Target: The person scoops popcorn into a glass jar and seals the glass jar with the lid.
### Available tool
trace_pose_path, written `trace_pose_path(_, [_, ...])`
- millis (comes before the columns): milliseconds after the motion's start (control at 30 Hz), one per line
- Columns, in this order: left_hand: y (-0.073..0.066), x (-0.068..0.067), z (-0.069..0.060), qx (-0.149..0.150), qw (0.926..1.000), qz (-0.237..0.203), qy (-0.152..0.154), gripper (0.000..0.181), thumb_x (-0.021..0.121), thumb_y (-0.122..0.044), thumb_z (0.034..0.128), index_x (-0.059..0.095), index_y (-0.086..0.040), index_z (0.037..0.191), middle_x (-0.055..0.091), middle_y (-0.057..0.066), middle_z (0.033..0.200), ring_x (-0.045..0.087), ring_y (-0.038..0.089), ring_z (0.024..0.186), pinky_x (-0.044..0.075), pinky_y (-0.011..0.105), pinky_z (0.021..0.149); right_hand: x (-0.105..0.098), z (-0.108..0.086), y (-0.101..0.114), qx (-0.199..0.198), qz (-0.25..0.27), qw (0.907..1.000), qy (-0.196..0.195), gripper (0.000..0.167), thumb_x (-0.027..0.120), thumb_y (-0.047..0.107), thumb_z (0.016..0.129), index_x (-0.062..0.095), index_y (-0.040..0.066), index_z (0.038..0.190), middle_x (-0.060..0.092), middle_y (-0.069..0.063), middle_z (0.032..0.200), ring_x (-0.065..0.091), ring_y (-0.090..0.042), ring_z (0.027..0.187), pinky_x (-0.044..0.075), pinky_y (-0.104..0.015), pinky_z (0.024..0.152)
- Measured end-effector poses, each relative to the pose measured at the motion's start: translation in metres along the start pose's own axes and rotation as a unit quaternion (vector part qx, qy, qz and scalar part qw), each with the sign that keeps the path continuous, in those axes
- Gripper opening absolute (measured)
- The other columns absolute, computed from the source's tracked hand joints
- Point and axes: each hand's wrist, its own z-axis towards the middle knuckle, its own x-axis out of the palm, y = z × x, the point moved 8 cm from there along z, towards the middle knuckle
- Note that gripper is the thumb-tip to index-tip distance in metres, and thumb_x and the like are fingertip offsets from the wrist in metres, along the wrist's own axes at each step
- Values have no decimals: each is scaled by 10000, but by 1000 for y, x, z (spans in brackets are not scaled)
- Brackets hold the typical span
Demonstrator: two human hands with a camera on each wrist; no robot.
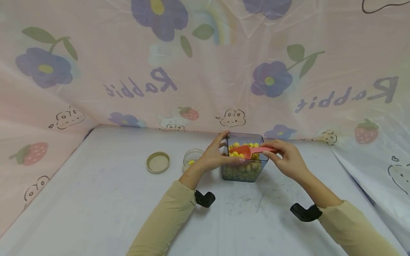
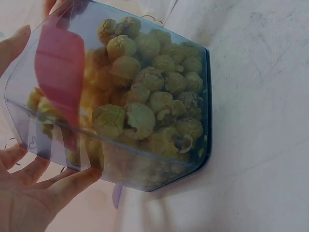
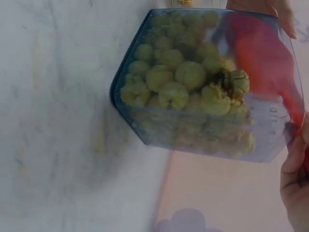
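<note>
Perhaps smudged table (image 1: 112, 199), pink drape (image 1: 208, 81), left grip (image 1: 210, 157) clasping tub (image 1: 257, 161), right grip (image 1: 290, 163) pinching scoop (image 1: 245, 151)

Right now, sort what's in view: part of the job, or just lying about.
In the job: red scoop, see-through container, yellow popcorn; probably the round jar too, with something yellow inside.
Lying about, seemingly: round lid, untouched.

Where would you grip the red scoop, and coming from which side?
Probably by the handle, from the person's right: the scoop's bowl is inside the container with the popcorn, while the handle reaches over the right rim, where the right hand pinches it.
</note>
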Motion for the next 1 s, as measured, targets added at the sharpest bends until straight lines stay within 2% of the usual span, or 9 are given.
trace_pose_path(200, [1, 1, 1, 58, 10000, 50, -15, 1011, 844, -251, 722, 219, -286, 1517, 267, -7, 1560, 330, 286, 1400, 406, 469, 1064, -1, -5, -7, 293, 430, 9986, -126, 230, 619, -13, 903, 657, -88, 1117, 621, -259, 1143, 531, 116, 894, 465, -53, 725])
trace_pose_path(467, [0, 0, 0, 68, 10000, 69, -19, 1016, 846, -269, 718, 219, -294, 1517, 273, -6, 1558, 337, 284, 1394, 388, 491, 1072, -3, -7, -9, 338, 513, 9976, -317, 218, 620, -17, 901, 660, -83, 1105, 630, -189, 1105, 546, 78, 892, 474, -53, 734])
trace_pose_path(567, [0, 0, 0, 90, 10000, 3, 3, 1024, 850, -262, 714, 215, -300, 1517, 264, -6, 1561, 333, 286, 1395, 395, 484, 1068, -4, -8, -11, 372, 610, 9968, -360, 225, 620, 0, 907, 661, -77, 1114, 650, -22, 1070, 560, 62, 854, 488, -71, 696])
trace_pose_path(700, [1, 1, 1, 122, 9999, -72, 19, 1024, 849, -256, 717, 213, -297, 1518, 261, 1, 1562, 332, 294, 1394, 407, 474, 1063, -4, -10, -15, 562, 762, 9948, -374, 240, 610, 45, 925, 660, -56, 1138, 600, 214, 1032, 572, 27, 789, 493, -113, 633])
trace_pose_path(867, [0, 0, 1, 111, 9999, -35, -2, 1024, 847, -257, 719, 211, -286, 1521, 266, -1, 1560, 343, 289, 1390, 408, 471, 1063, -5, -11, -17, 680, 816, 9936, -375, 250, 608, 70, 933, 653, -49, 1147, 594, 240, 1026, 577, -13, 774, 495, -131, 626])
trace_pose_path(1000, [1, 0, 0, 78, 10000, -33, -2, 1023, 847, -263, 721, 211, -287, 1521, 262, -5, 1564, 338, 291, 1395, 406, 474, 1063, -6, -12, -18, 723, 711, 9940, -422, 251, 614, 87, 932, 659, -22, 1154, 601, 241, 1011, 580, -8, 794, 501, -101, 669])
